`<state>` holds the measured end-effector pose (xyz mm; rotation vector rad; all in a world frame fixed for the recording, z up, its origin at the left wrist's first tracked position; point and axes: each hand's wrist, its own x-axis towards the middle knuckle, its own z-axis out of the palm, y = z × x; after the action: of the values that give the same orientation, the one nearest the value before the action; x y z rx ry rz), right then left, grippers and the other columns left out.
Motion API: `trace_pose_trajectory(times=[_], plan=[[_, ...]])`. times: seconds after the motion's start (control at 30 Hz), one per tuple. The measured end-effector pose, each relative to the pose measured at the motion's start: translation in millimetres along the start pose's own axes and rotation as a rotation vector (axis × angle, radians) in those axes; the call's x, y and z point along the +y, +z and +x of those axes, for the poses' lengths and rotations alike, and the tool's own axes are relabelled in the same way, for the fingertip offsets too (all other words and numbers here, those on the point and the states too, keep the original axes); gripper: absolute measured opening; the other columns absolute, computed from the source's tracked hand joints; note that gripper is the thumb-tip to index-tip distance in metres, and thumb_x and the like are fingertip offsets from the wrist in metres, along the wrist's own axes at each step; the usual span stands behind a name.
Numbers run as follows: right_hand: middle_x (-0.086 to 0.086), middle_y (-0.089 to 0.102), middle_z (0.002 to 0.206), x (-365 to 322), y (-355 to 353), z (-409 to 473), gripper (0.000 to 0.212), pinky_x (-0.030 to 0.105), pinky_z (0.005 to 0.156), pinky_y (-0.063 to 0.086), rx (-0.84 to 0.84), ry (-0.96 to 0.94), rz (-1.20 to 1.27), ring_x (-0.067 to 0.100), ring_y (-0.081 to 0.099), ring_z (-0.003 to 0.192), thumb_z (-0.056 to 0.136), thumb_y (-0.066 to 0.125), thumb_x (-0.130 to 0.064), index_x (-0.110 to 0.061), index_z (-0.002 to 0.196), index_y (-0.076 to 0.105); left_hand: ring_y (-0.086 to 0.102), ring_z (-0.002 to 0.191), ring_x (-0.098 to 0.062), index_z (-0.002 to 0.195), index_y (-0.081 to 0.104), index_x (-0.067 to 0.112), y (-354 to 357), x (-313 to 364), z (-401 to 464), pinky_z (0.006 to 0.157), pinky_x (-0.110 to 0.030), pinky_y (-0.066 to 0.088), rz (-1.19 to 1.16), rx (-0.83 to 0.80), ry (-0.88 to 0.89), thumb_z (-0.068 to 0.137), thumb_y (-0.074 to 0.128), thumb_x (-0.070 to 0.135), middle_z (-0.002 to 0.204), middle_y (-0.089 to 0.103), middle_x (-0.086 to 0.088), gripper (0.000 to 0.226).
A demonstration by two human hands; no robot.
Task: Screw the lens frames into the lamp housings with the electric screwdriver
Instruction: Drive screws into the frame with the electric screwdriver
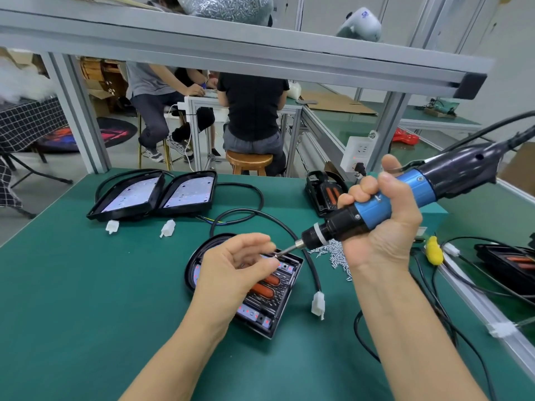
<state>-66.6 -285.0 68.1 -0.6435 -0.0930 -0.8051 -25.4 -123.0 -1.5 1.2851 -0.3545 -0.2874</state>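
On the green-matted counter, directly before the person, lies a black plastic lamp housing with its lens frame seated in it — two orange-red lens bars show in the middle, partly covered by the left hand. That hand hovers over the housing with fingers curled, thumb and forefinger pinched together at the tip of the screwdriver bit; whatever is held there is too small to make out. The right hand is clenched around a blue-and-black electric screwdriver, tilted so the bit points down-left at the upper edge of the frame.

Surroundings: a loose heap of small silver screws lies just right of the housing, partly behind the right wrist. A black cable loops around the housing and ends in a white plastic connector. At the far left of the counter two further black housings with pale reflective insides lie side by side, each with a white plug near it. Another black housing with orange bars stands behind the screwdriver; a yellow object lies to the right. Two seated people work at a bench beyond.

No legible writing — a mark on the white object on the overhead shelf is blurred.
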Motion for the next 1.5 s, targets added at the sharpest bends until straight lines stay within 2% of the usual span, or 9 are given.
trace_pose_trajectory(times=[0.1,0.2,0.27,0.37,0.5,0.6,0.67,0.77,1.5], plan=[[-0.005,0.048,0.06,1.4,-1.6,1.8,0.021,0.02,0.054,0.042,-0.002,-0.012,-0.027,0.006,0.044,0.051,0.076,0.053,-0.01,-0.02,0.094,0.057,0.063,0.071,-0.015,0.099,0.071,0.024,-23.9,-5.4,4.0,0.069,-0.028,0.055,0.157,0.166,0.034,0.068,0.082,0.013,0.079,0.068,-0.004,0.035],[-0.005,0.048,0.059,1.7,-3.2,3.6,0.022,0.021,0.055,0.042,-0.002,-0.037,-0.066,0.007,0.044,0.052,0.076,0.053,-0.008,-0.019,0.095,0.057,0.059,0.094,-0.014,0.111,0.062,0.027,-60.8,-11.5,12.5,0.082,-0.026,0.044,0.507,0.46,0.013,0.082,0.071,0.024,0.106,0.065,0.001,0.03],[-0.004,0.048,0.059,2.8,-4.1,4.9,0.022,0.021,0.055,0.042,-0.002,-0.044,-0.082,0.008,0.044,0.052,0.076,0.053,-0.008,-0.019,0.095,0.057,0.05,0.114,-0.023,0.121,0.057,0.019,-80.5,-18.5,18.5,0.097,-0.039,0.04,0.743,0.483,-0.165,0.087,0.062,0.04,0.121,0.058,-0.002,0.041],[-0.004,0.047,0.058,8.2,-3.9,7.2,0.023,0.022,0.055,0.041,0.001,-0.042,-0.087,0.008,0.044,0.051,0.075,0.053,-0.008,-0.018,0.096,0.056,0.038,0.118,-0.03,0.11,0.066,0.021,-83.1,-22.0,26.0,0.101,-0.042,0.031,1.101,0.361,-0.375,0.086,0.05,0.06,0.116,0.057,-0.007,0.048],[-0.003,0.046,0.058,21.8,0.5,10.7,0.026,0.023,0.055,0.042,0.005,-0.047,-0.108,0.009,0.043,0.051,0.074,0.054,-0.007,-0.017,0.097,0.055,0.033,0.119,-0.029,0.086,0.068,0.021,-68.1,-10.7,35.9,0.099,-0.038,0.027,0.829,0.343,-0.461,0.082,0.057,0.057,0.082,0.04,0.001,0.038],[-0.002,0.046,0.056,34.5,2.9,13.7,0.028,0.025,0.054,0.042,0.015,-0.055,-0.131,0.011,0.043,0.051,0.072,0.055,-0.005,-0.015,0.098,0.054,0.045,0.12,-0.029,0.096,0.065,0.016,-67.6,-11.4,40.6,0.101,-0.037,0.035,0.552,0.29,-0.474,0.071,0.067,0.055,0.111,0.057,-0.007,0.047],[-0.002,0.046,0.056,43.0,4.6,15.7,0.029,0.024,0.054,0.042,0.019,-0.054,-0.136,0.011,0.043,0.05,0.071,0.055,-0.004,-0.015,0.098,0.055,0.058,0.103,-0.023,0.098,0.062,0.01,-65.2,-12.2,43.0,0.086,-0.033,0.042,0.379,0.284,-0.432,0.08,0.07,0.042,0.109,0.064,-0.006,0.037],[-0.002,0.046,0.056,54.3,6.5,18.9,0.029,0.025,0.054,0.042,0.011,-0.076,-0.153,0.011,0.044,0.049,0.072,0.056,-0.002,-0.014,0.099,0.056,0.063,0.065,-0.016,0.092,0.061,0.01,-57.0,-14.5,44.0,0.062,-0.027,0.049,0.19,0.254,-0.438,0.085,0.068,0.03,0.079,0.069,-0.003,0.022],[0.002,0.049,0.057,85.6,2.6,29.5,0.027,0.03,0.058,0.044,-0.098,-0.127,-0.401,0.016,0.047,0.05,0.073,0.059,-0.002,-0.016,0.097,0.061,0.067,0.057,-0.01,0.088,0.073,0.009,-49.8,-26.0,42.9,0.045,-0.014,0.046,0.026,0.25,-0.376,0.086,0.068,0.022,0.076,0.075,-0.003,0.014]])
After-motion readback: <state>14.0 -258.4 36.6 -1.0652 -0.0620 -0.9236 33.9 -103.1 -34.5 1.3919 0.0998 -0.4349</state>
